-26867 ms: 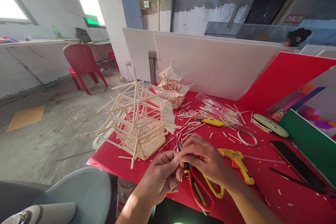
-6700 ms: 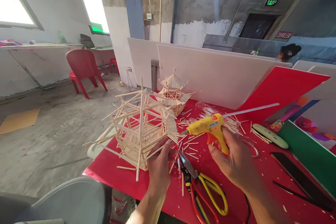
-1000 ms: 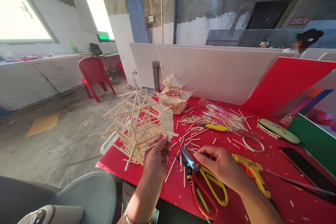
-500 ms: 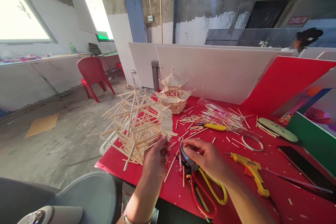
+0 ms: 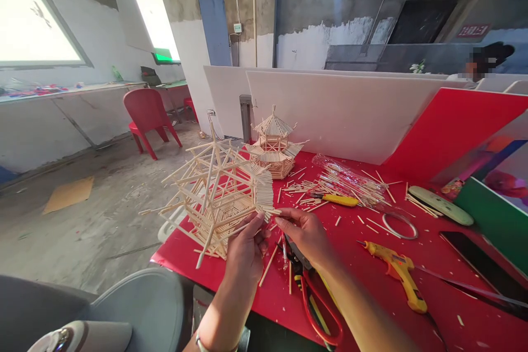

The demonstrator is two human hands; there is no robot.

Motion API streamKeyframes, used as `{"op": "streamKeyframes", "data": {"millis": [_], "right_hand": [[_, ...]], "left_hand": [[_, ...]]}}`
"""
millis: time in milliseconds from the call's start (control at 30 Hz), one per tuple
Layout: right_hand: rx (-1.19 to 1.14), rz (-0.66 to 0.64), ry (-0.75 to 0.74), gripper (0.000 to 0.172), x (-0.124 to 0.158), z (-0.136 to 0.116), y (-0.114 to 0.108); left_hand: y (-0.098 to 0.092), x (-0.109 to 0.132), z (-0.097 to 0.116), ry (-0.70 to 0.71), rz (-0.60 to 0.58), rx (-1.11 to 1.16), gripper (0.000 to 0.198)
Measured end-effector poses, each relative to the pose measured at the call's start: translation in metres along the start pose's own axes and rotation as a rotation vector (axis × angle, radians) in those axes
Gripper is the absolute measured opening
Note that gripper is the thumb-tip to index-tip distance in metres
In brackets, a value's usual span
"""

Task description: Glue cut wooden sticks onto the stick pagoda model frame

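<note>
A large unfinished model of wooden sticks (image 5: 214,198) lies tilted on the left end of the red table (image 5: 371,286). My left hand (image 5: 244,247) grips its near lower edge, fingers closed on the sticks. My right hand (image 5: 304,234) is just right of it, fingers pinched at the model's edge; what they hold is too small to make out. Red and yellow scissors (image 5: 317,302) lie under my right wrist. The yellow glue gun (image 5: 398,275) lies on the table to the right.
A small finished stick pagoda (image 5: 273,142) stands at the back. A clear bag of sticks (image 5: 350,179), a yellow cutter (image 5: 336,199), a wire ring (image 5: 399,225) and loose sticks are scattered about. White boards (image 5: 342,110) wall the far edge. A person sits far right.
My right hand has moved left from beside the glue gun, over the scissors, up to the model's edge next to my left hand. The left hand and the model have stayed put.
</note>
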State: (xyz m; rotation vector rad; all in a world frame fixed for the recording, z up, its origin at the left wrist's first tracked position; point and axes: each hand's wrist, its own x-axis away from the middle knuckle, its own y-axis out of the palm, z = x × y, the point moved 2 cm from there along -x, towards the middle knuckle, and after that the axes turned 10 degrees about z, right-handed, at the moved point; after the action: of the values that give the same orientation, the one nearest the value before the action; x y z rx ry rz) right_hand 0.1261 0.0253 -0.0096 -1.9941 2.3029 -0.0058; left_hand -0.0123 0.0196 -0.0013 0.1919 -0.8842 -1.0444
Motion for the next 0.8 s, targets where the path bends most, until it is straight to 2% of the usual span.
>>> {"op": "streamKeyframes", "data": {"millis": [433, 633, 800], "right_hand": [[-0.033, -0.043, 0.007, 0.026, 0.000, -0.005, 0.001], [-0.049, -0.031, -0.026, 0.024, 0.001, -0.012, 0.004], [-0.087, 0.024, 0.000, 0.024, 0.001, -0.014, 0.010]], "left_hand": [[0.000, 0.003, 0.001, -0.022, 0.013, -0.014, 0.023], [-0.001, 0.002, 0.001, -0.032, 0.017, -0.030, 0.021], [-0.005, -0.001, 0.000, -0.004, -0.016, -0.041, 0.028]]}}
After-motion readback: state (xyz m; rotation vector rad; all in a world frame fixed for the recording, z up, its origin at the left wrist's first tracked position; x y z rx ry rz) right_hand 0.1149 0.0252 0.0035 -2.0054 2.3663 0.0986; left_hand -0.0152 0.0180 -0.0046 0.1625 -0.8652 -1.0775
